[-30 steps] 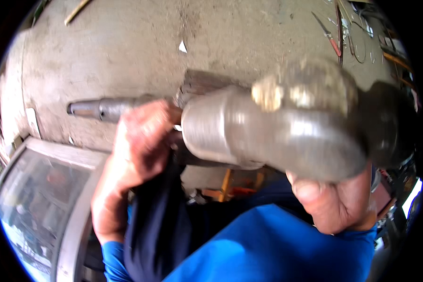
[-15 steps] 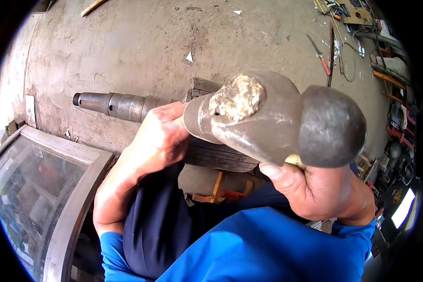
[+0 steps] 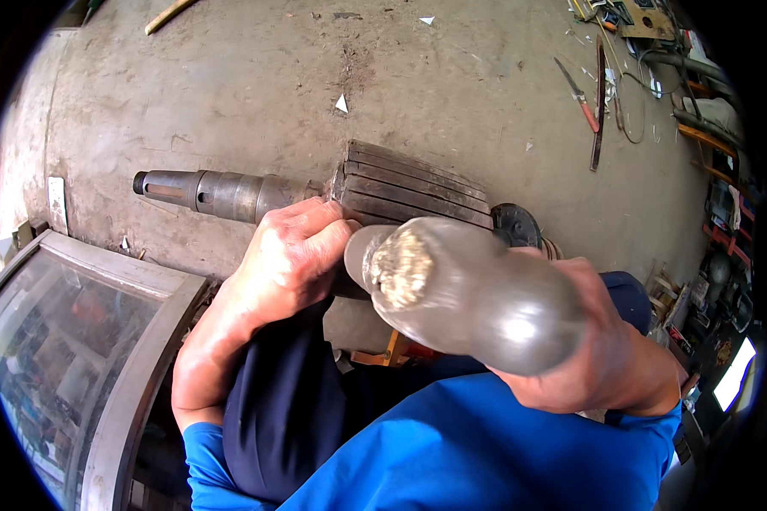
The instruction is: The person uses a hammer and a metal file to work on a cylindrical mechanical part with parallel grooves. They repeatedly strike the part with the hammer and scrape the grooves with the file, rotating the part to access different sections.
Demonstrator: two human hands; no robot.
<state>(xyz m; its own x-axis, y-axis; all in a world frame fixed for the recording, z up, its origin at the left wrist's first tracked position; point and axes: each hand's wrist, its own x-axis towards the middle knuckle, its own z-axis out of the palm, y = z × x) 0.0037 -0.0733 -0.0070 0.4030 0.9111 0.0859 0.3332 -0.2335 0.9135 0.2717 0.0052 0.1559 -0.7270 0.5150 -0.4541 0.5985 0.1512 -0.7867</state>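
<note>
Close below my view, a ball-peen hammer [image 3: 477,294] has a dark steel head with a rough, pale gold patch where the handle end sits. My right hand [image 3: 601,341] is wrapped round its handle, mostly behind the rounded end of the head. Beyond it lies a rotor [image 3: 413,185] with a slotted grey body and a stepped steel shaft [image 3: 226,195] pointing left. My left hand [image 3: 294,255] is closed at the join of shaft and body, knuckles up. The hammer head and fingers hide whatever it pinches.
A glazed wooden frame [image 3: 136,277] stands at my near left. On the floor at the far right lie a red-handled knife [image 3: 584,106] and a rusty metal strip [image 3: 601,111]. A wooden handle [image 3: 169,15] lies at the far left. Clutter lines the right edge.
The hammer and my right hand have come nearer to me, the head shifting left and tilting. More of the rotor's slotted body shows. My left hand has stayed almost in place.
</note>
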